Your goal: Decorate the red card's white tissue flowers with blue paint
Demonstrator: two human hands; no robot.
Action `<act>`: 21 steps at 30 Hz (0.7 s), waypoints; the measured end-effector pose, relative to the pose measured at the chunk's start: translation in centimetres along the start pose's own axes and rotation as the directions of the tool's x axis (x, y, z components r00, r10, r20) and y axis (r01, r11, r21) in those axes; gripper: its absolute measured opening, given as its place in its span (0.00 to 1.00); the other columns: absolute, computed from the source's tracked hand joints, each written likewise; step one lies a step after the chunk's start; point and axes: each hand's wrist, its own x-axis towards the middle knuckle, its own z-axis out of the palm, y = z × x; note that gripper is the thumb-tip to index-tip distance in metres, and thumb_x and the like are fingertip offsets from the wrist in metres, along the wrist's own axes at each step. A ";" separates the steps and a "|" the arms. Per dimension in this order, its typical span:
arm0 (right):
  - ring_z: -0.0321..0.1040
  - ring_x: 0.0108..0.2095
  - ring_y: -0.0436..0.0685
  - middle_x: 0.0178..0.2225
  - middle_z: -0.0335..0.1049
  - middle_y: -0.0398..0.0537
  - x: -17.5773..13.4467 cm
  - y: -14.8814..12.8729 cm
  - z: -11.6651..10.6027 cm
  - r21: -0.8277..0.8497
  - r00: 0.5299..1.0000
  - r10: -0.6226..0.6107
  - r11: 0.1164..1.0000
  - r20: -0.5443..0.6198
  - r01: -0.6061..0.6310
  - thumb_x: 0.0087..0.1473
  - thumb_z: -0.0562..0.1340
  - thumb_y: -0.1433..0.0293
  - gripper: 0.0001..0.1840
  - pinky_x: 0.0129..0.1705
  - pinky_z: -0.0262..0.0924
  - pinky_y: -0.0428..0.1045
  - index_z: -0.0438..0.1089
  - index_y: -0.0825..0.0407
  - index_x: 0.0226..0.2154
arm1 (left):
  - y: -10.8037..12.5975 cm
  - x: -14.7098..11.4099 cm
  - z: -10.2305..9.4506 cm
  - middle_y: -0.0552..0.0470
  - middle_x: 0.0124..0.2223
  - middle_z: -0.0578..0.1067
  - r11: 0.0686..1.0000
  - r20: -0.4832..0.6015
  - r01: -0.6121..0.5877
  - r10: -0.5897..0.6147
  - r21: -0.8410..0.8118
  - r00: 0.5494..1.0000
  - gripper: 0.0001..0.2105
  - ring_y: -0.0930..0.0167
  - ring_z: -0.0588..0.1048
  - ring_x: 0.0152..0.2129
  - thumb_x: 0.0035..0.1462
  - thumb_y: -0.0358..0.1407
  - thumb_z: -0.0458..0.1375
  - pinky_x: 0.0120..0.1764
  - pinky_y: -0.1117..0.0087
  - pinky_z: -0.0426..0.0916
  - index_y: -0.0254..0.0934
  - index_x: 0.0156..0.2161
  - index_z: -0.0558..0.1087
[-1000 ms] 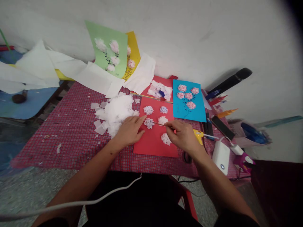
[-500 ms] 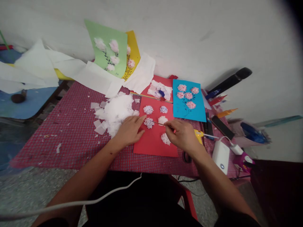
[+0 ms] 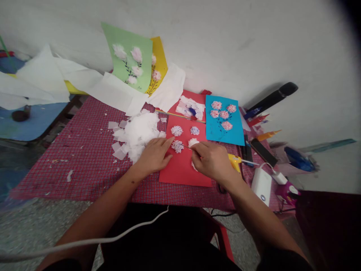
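**Brush Tip on a Paper Flower**

Reaching in from the lower edge, both forearms converge over a red card (image 3: 183,169) lying flat on the checked tabletop (image 3: 84,158). The left hand (image 3: 153,154) lies palm down, fingers loosely spread and holding nothing, its fingertips pressing the card's left edge just beside a speckled paper flower (image 3: 177,146). The right hand (image 3: 211,160) is curled narrow, thumb and fingers pinched on a thin brush (image 3: 186,146) whose tip meets that flower's right side. The brush lies low and nearly level, pointing left.

5 paper flowers sit on the card; 1 of them is mostly hidden under the right hand. A pile of white tissue scraps (image 3: 138,133) lies touching the left hand's far side. Behind the card lies a blue card (image 3: 224,120) bearing pink flowers, and a green card (image 3: 129,56) leans on the wall. A yellow glue gun (image 3: 235,160) lies just right of the right hand, near a white power adapter (image 3: 262,186).
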 end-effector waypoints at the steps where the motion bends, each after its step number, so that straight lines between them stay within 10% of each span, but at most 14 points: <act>1: 0.70 0.29 0.56 0.30 0.78 0.51 0.0 0.0 0.0 -0.004 1.000 0.000 1.000 -0.002 0.000 0.61 0.57 0.71 0.12 0.28 0.51 0.51 0.76 0.52 0.33 | 0.0 0.0 0.0 0.39 0.60 0.72 1.000 -0.001 -0.001 0.001 -0.001 1.000 0.32 0.55 0.70 0.59 0.65 0.39 0.56 0.64 0.50 0.62 0.37 0.72 0.56; 21: 0.71 0.30 0.56 0.30 0.78 0.51 0.1 0.0 -0.1 0.003 0.999 0.030 1.000 0.017 -0.030 0.62 0.57 0.70 0.13 0.29 0.51 0.51 0.77 0.52 0.34 | 0.0 0.0 0.0 0.39 0.60 0.72 1.000 -0.006 -0.006 0.006 0.018 1.000 0.32 0.55 0.70 0.58 0.65 0.39 0.56 0.64 0.51 0.62 0.34 0.71 0.58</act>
